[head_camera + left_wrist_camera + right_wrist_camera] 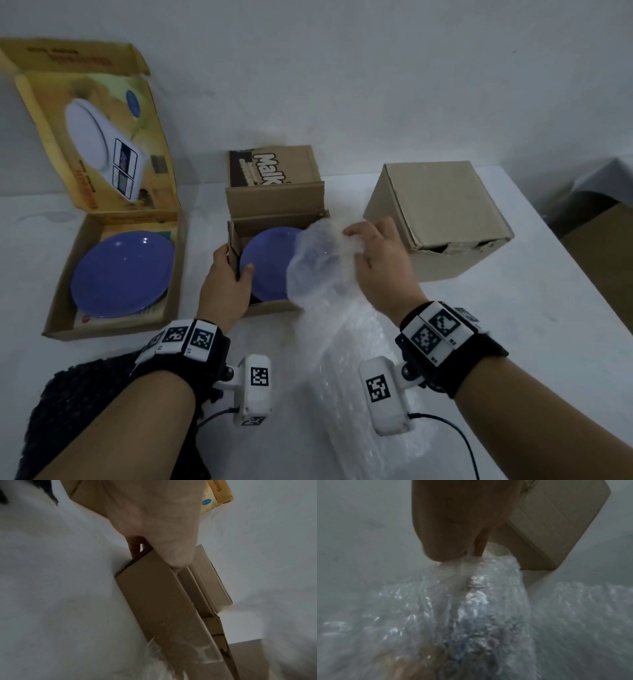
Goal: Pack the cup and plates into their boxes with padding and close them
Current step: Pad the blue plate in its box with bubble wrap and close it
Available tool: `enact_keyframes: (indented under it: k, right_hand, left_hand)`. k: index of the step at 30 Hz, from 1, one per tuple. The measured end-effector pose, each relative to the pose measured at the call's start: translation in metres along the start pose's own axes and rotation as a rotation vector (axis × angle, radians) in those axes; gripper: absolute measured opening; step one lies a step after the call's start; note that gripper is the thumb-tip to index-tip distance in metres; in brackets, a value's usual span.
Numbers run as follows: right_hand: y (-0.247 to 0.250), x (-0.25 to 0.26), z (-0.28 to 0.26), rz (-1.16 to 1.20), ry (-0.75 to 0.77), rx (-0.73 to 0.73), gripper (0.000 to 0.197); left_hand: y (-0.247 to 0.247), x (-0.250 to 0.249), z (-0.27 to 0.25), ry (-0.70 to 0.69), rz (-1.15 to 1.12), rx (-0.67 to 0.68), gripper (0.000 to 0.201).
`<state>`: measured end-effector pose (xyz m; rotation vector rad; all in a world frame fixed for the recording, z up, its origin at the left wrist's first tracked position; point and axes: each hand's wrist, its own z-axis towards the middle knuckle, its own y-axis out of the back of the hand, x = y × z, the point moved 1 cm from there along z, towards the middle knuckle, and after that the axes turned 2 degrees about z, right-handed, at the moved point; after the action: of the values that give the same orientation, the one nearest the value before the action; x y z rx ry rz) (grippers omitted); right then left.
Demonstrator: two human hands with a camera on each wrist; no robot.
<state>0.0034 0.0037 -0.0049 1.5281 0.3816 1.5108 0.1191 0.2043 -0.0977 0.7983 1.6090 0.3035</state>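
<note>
1. From the head view, the left hand point(227, 274) grips the near-left wall of the middle box point(274, 209), thumb over the rim and resting on the small blue plate point(269, 262) lying inside it
2. The right hand point(380, 260) pinches a sheet of bubble wrap point(329, 308), its raised end over the right part of that plate, the rest trailing down toward the wrist onto the white table point(513, 325)
3. Only the head view shows the large blue plate point(123, 274), well to the left of the left hand, lying in an open yellow box point(102, 137) with its lid standing up
4. A closed plain box point(442, 219) sits just right of the right hand; whether the cup is inside cannot be told
5. The left wrist view shows the fingers point(135, 546) curled around the cardboard wall from outside
6. The right wrist view is blurred; it shows the wrap bunched under the fingertips point(479, 545)
7. A white wall rises behind the table
</note>
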Motion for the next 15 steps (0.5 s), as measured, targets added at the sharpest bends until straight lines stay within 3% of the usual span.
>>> enact_keyframes:
  k: [1, 3, 5, 7, 10, 13, 15]
  right_hand:
    - [-0.005, -0.001, -0.001, 0.022, -0.02, 0.156, 0.044]
    - [-0.019, -0.007, -0.008, 0.028, -0.03, 0.525, 0.091]
    - [-0.032, -0.019, -0.011, -0.099, 0.065, 0.68, 0.116]
    - [-0.041, -0.028, -0.008, -0.206, 0.151, 0.635, 0.1]
    - [-0.04, -0.024, 0.0, -0.103, 0.164, 0.439, 0.056]
    - [-0.034, -0.017, 0.009, -0.006, 0.137, 0.356, 0.049]
    - [-0.025, -0.012, 0.017, 0.135, 0.027, 0.276, 0.043]
  left_hand:
    - [0.0, 0.001, 0.002, -0.01, -0.009, -0.002, 0.057]
    - [0.001, 0.001, 0.005, -0.017, -0.056, 0.008, 0.058]
    - [0.002, 0.0, 0.006, -0.004, -0.081, 0.016, 0.059]
    - [0.002, 0.001, 0.005, -0.026, -0.081, 0.007, 0.055]
    - [0.003, 0.002, 0.002, -0.056, -0.092, 0.009, 0.049]
    - [0.005, 0.0, 0.003, -0.017, -0.153, 0.031, 0.056]
    - [0.005, 0.001, 0.006, 0.003, -0.116, 0.02, 0.047]
